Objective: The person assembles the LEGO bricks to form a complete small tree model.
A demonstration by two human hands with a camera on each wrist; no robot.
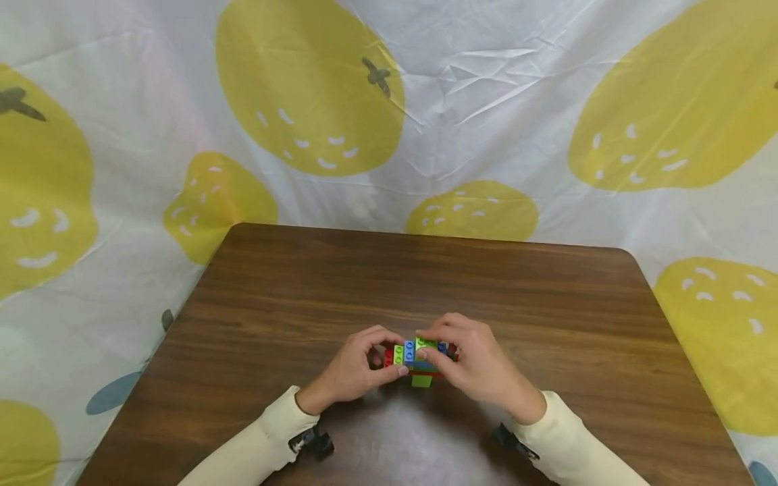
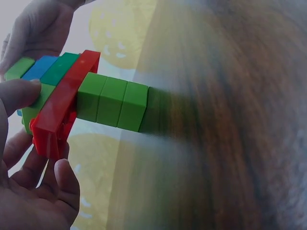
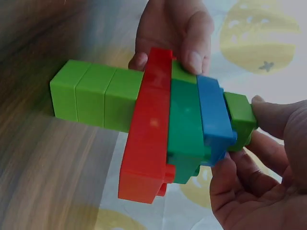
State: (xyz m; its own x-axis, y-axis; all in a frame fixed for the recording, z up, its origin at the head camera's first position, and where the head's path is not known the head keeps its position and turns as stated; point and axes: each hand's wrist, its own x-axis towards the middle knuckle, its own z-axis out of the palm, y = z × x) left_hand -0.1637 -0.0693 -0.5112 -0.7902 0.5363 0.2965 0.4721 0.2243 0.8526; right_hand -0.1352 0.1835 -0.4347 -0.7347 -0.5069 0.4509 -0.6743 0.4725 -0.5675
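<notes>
A toy brick structure stands on the table, built from several lime green bricks point(image 3: 91, 96) stacked as a column, a wide red layer point(image 3: 148, 129), a dark green brick point(image 3: 186, 120) and a blue brick point(image 3: 214, 110). My left hand point(image 1: 355, 364) grips the structure's left side, its thumb on a lime green brick point(image 2: 38, 103) above the red layer. Between thumb and fingers, my right hand point(image 1: 483, 358) pinches a lime green brick point(image 3: 241, 115) at the top, beside the blue one. In the right wrist view this brick sits slightly askew; whether it is fully seated I cannot tell.
The brown wooden table point(image 1: 292, 283) has a rounded far edge. Behind it hangs a white cloth point(image 1: 486, 101) with yellow fruit prints. Dark wrist cameras point(image 1: 313, 442) are strapped at both cream sleeves point(image 1: 255, 439).
</notes>
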